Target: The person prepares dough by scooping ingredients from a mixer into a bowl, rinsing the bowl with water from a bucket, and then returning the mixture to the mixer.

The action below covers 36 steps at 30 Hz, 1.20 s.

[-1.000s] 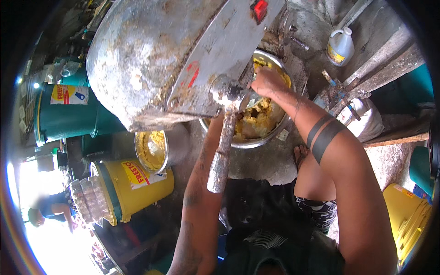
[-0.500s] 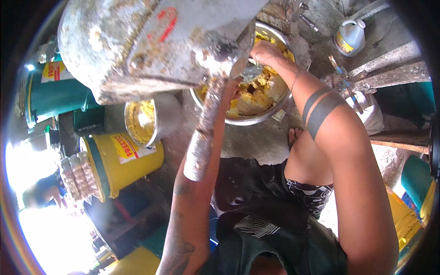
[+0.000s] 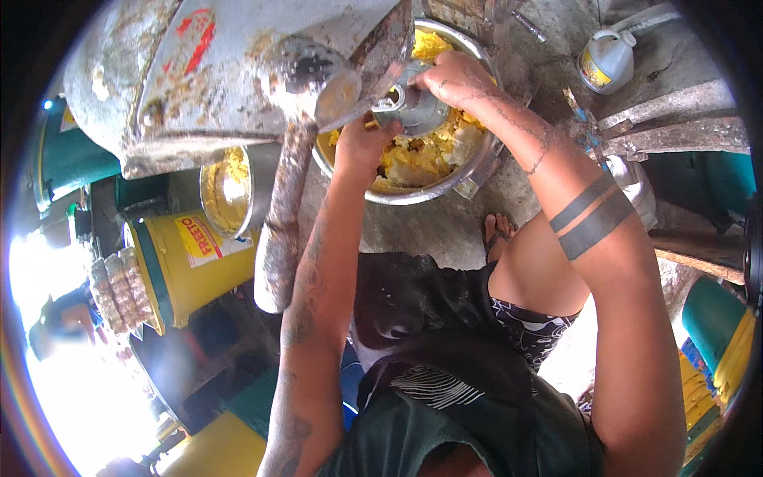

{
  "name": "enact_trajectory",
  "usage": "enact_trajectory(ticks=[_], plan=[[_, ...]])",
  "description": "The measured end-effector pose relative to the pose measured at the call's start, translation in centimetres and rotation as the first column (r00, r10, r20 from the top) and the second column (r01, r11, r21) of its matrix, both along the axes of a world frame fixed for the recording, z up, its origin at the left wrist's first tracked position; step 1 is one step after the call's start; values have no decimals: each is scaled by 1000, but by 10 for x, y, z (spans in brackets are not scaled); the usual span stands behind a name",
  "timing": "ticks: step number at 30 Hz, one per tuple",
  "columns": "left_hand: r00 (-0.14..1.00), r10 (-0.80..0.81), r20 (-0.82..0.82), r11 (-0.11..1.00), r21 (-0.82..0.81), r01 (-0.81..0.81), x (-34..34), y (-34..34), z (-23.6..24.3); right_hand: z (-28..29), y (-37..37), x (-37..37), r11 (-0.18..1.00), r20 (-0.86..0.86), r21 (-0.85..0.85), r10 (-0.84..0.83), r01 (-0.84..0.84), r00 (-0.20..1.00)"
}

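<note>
Both hands are over a wide metal basin [image 3: 435, 195] filled with a yellow, crumbly mass [image 3: 453, 159]. Between them is a grey round metal part [image 3: 429, 119] with a raised collar and a hole, tilted above the mass. My right hand [image 3: 457, 78] has its fingers closed over the upper edge of this part. My left hand [image 3: 364, 147] grips its lower left side, and some of those fingers are hidden. Beside my left forearm hangs a thick, worn handle [image 3: 282, 215], joined to a large grey metal machine [image 3: 214, 87] that overhangs the basin's left side.
A smaller metal pot [image 3: 248, 191] with yellow residue lies tilted at the left, by a yellow bucket [image 3: 187, 262]. Green containers [image 3: 83, 159] stand farther left. A white jug [image 3: 608, 62] is at the far right, near wooden beams [image 3: 675, 135].
The view has shifted, so the machine sits farther left. The metal part, partly hidden behind the machine before, now shows plainly between my hands, and my left hand has come into clearer view.
</note>
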<state>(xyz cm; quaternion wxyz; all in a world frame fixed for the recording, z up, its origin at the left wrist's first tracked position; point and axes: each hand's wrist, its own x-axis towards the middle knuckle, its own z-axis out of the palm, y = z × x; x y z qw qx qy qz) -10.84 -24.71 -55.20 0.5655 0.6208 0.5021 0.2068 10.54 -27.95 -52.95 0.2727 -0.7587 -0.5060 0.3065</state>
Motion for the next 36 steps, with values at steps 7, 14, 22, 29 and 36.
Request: enact_trajectory(ticks=[7, 14, 22, 29, 36], plan=[[994, 109, -8, 959, -262, -107, 8, 14, -7, -21, 36, -2, 997, 76, -69, -17, 22, 997], [1000, -10, 3, 976, -218, 10, 3, 48, -37, -7, 48, 11, 966, 98, -247, 102, -75, 990], [986, 45, -158, 973, -219, -79, 42, 34, -44, -70, 45, 21, 988, 225, -150, 78, -45, 971], [976, 172, -131, 963, -185, -195, 57, 34, -24, -63, 48, 21, 987, 101, -149, -51, 66, 994], [973, 231, -15, 948, -223, -228, 49, 36, -22, -40, 51, 19, 984, 41, -167, -51, 57, 998]])
